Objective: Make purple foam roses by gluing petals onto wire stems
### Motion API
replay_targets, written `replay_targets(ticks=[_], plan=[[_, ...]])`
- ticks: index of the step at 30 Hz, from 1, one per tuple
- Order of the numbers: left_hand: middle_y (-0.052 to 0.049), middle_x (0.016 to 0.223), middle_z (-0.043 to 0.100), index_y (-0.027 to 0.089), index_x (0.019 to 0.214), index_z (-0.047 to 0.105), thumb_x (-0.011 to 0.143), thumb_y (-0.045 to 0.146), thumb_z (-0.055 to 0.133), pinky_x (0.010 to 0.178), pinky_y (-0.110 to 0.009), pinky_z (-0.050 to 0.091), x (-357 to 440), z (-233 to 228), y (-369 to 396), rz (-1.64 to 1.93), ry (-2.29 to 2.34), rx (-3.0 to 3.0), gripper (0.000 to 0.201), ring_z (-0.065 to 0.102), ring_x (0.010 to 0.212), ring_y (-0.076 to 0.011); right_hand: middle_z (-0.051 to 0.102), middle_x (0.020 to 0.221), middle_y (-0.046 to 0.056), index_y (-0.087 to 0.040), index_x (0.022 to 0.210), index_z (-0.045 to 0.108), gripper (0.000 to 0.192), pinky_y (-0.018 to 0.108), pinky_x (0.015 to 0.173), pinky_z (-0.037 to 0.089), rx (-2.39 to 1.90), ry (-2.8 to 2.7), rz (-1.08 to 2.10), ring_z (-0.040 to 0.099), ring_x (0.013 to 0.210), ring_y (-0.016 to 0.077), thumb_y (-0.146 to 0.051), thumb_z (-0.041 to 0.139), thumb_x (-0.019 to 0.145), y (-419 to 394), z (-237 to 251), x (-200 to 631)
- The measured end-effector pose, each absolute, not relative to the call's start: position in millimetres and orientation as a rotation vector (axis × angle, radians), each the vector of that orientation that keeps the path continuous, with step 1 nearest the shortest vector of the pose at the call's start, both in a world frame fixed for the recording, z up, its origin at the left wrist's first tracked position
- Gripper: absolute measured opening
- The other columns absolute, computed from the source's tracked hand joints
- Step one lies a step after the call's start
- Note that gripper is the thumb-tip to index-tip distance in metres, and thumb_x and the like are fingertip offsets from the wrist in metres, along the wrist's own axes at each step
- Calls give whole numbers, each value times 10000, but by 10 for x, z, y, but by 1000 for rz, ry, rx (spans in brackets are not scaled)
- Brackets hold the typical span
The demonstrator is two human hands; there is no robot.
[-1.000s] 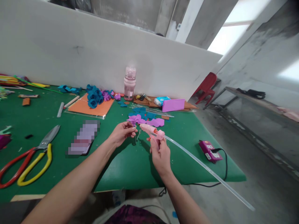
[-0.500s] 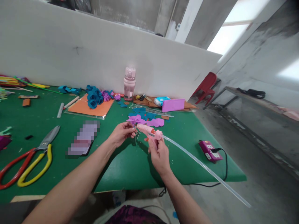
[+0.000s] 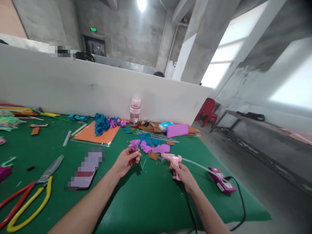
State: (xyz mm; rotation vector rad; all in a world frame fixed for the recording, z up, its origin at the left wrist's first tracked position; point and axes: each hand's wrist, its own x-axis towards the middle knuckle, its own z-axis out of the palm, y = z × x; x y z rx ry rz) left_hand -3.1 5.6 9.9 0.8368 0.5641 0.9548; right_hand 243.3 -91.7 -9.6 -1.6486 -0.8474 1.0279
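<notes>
Between the fingers of my left hand (image 3: 127, 161) is a small purple flower (image 3: 134, 144), held upright above the table. My right hand (image 3: 183, 175) grips a pink hot glue gun (image 3: 172, 158) by its handle, apart from the flower. A long clear glue stick (image 3: 200, 165) juts from the gun's back end. The nozzle points left, close to a brown piece (image 3: 153, 156) on the table. Purple cut pieces (image 3: 162, 149) and blue pieces (image 3: 145, 139) lie just beyond my hands.
Scissors (image 3: 46, 177) with red and yellow handles and a phone (image 3: 85, 172) lie at left. Blue flowers (image 3: 101, 124) rest on an orange sheet (image 3: 97, 136). A pink bottle (image 3: 135, 112) stands by the white partition (image 3: 107, 94). A purple box (image 3: 222, 182) with a black cord sits right.
My right hand has drawn the glue gun away to the right. The flower in my left hand is now raised and plainly visible. My view has tilted up.
</notes>
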Motion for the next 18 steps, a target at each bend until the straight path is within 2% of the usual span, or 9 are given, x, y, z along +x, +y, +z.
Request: replay_targets(ticks=[5, 9, 18], plan=[[-23, 662, 638, 131, 751, 572, 622, 173, 746, 480, -174, 440, -42, 130, 58, 968, 585, 830, 221, 538, 502, -63, 491, 474, -36, -193, 629, 504, 340, 223, 427, 328, -1900, -1177, 648, 491, 410, 119, -494, 464, 783, -923, -123, 2396], [-16, 657, 641, 133, 733, 570, 604, 169, 754, 478, -166, 442, -43, 167, 54, 983, 597, 832, 228, 539, 498, -59, 550, 496, -9, -196, 633, 500, 385, 219, 468, 328, -2015, -1346, 534, 553, 444, 135, -499, 382, 839, -1029, -82, 2366], [-28, 656, 648, 131, 725, 544, 595, 164, 758, 470, -174, 447, -46, 146, 59, 972, 566, 877, 252, 547, 491, -66, 644, 640, 59, -175, 718, 551, 328, 216, 512, 306, -2162, -1558, 127, 594, 587, 160, -450, 434, 854, -1081, -130, 2334]])
